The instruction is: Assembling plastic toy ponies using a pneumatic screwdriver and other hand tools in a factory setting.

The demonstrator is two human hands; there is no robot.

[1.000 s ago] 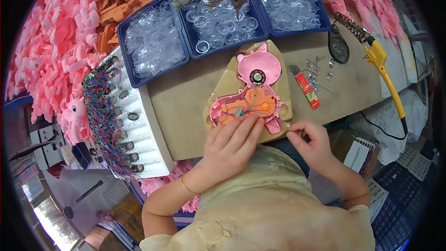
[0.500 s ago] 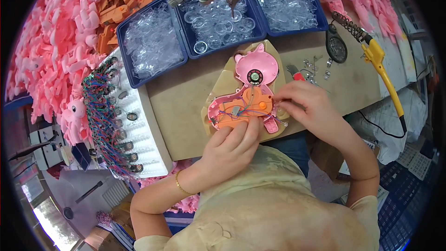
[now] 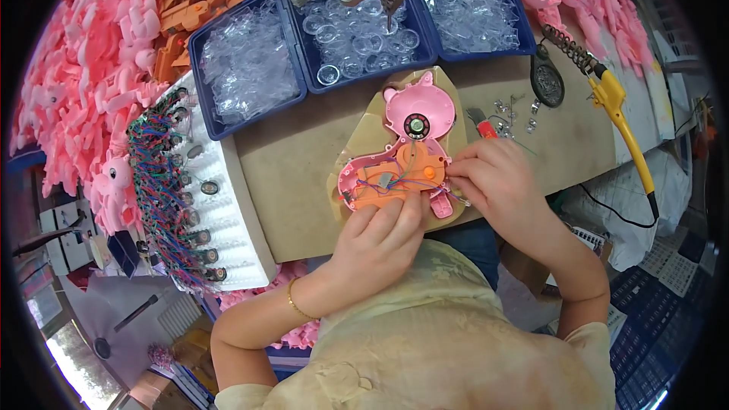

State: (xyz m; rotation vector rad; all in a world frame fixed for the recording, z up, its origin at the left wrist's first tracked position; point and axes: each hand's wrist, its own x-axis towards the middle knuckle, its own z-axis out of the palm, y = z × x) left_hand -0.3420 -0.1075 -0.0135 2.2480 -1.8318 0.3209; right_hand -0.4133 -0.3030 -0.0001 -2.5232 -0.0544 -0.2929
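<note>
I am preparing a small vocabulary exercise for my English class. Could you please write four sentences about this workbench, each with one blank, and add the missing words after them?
The toy shell around the orange part is ____ in colour.
Clear plastic pieces fill ____ blue trays.
The yellow-handled soldering iron is on the ____ side of the picture.
A gold-coloured bracelet circles the ____ wrist.
Missing words: pink; three; right; left.
</note>
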